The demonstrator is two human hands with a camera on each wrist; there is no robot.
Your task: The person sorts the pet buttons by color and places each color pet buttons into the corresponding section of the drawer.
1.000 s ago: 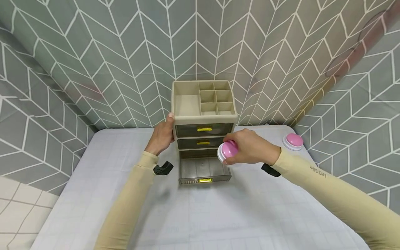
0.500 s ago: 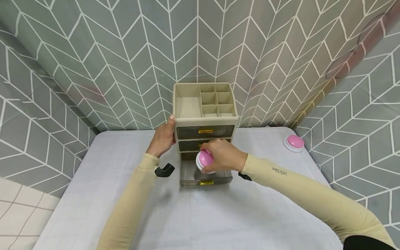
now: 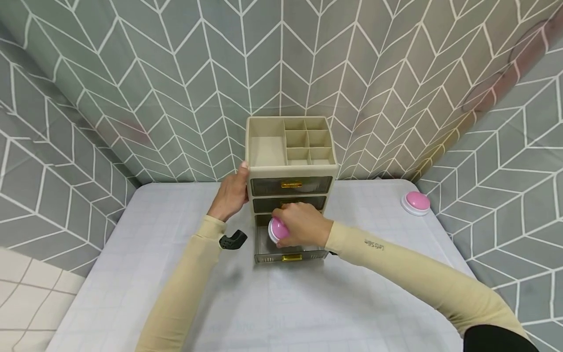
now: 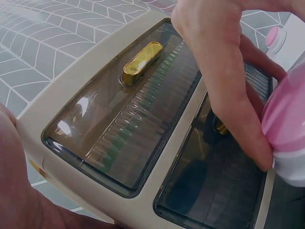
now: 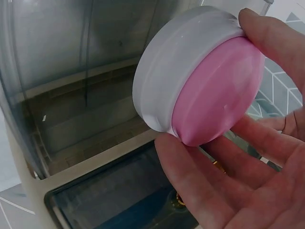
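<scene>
In the head view a beige drawer organizer (image 3: 293,169) stands with its smoky bottom drawer (image 3: 290,256) pulled out. My left hand (image 3: 229,194) rests against the organizer's left side, thumb up near the top edge; its other fingers are partly hidden. My right hand (image 3: 303,224) holds a pink-domed white push button (image 3: 278,230) over the bottom drawer, tilted on its side. In the right wrist view the thumb and fingers (image 5: 190,181) pinch the white rim of the push button (image 5: 217,90). Whether it touches the drawer floor cannot be told.
A second pink-and-white push button (image 3: 415,203) sits at the table's back right. The two upper drawers, with gold handles (image 3: 292,184), are closed. The organizer's top has open compartments (image 3: 267,149). A patterned grey curtain (image 3: 198,88) hangs close behind the white table (image 3: 281,313).
The right hand has carried the push button leftward from the drawer's right side to over the drawer, tilting it more. The left hand has stayed on the organizer's side.
</scene>
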